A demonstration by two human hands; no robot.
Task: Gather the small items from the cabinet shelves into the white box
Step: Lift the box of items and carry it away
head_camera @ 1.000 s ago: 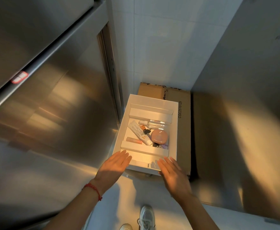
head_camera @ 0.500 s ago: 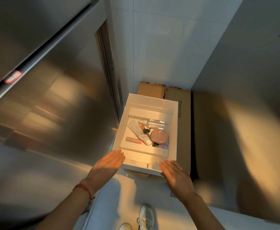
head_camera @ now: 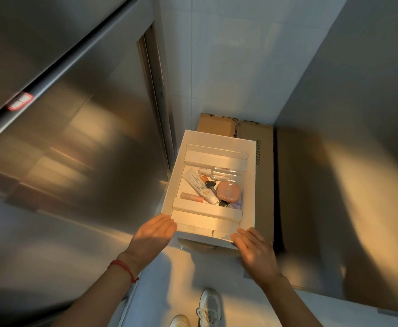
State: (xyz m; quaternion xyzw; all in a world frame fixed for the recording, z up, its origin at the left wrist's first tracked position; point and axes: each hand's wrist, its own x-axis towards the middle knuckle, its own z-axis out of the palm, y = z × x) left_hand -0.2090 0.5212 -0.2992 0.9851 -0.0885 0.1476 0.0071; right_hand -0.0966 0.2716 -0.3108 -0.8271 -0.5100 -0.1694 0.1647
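Head view: white box sits at centre frame atop a brown carton, open-topped, inner flaps folded across at 12 and 6 o'clock. Inside lie a pink compact, white tube, clear spray bottle, pinkish lip-gloss tube and dark keys, loosely heaped and touching.

Left hand at the box's 7 o'clock corner, fingers straight and together, palm facing the side wall; contact cannot be confirmed. Right hand at 5 o'clock, fingers spread and relaxed over the near rim, gripping nothing.

Judgement: thin cardboard, light, walls likely to flex; contents loose and will slide if tilted. Best held low on both side walls or under the base, kept level.

Steel cabinet door at 9 o'clock; white shoe at 6.
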